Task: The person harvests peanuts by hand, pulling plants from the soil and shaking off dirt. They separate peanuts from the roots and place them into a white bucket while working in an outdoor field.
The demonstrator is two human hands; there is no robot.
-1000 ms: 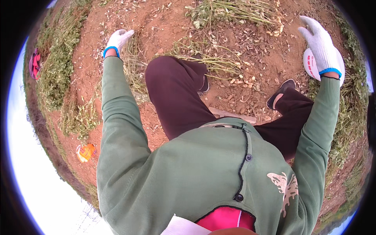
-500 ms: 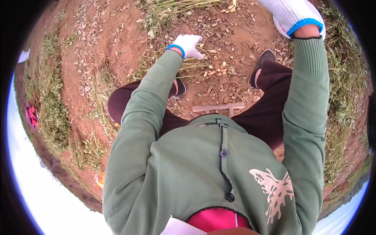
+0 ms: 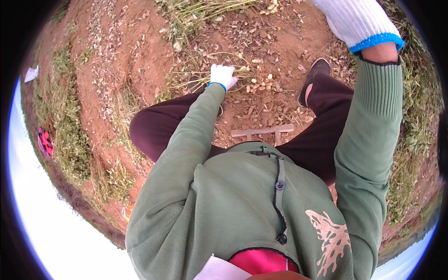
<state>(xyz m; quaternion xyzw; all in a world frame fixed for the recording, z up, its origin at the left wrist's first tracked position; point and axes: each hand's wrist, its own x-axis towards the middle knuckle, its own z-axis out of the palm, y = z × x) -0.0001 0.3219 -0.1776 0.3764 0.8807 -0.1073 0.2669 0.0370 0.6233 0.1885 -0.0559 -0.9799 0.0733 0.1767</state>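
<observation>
**Kid:** Where is the left hand point(image 3: 223, 76)?

**Grown-up:** It is down low on the ground, in a white glove with a blue cuff. It is closed on some thin dry plant stems point(image 3: 196, 81).

**Kid:** Which way do the stems lie?

**Grown-up:** They lie long ways from side to side, running out from the glove toward the person's left. Some pale peanuts point(image 3: 259, 86) lie on the red dirt point(image 3: 140, 51) just beside the glove, on its right.

**Kid:** And the right hand point(image 3: 357, 18)?

**Grown-up:** It is up high, near the top edge, well apart from the stems. It wears the same kind of glove. I cannot tell if it is open or closed, because only the back of it shows. So the left hand is the near one.

**Kid:** What is under everything?

**Grown-up:** No table here. Just bare red dirt with dry leaves and bits of stalk on it. More green and yellow plants point(image 3: 205, 9) lie in a heap farther ahead.

**Kid:** Is there room to move?

**Grown-up:** Some. The person squats with dark trouser legs point(image 3: 154, 130) spread wide, and a dark shoe point(image 3: 313, 73) sits to the right of the peanuts. A small wooden T-shaped stick point(image 3: 262, 132) lies between the legs. Grass point(image 3: 70, 140) grows along the left side.
</observation>
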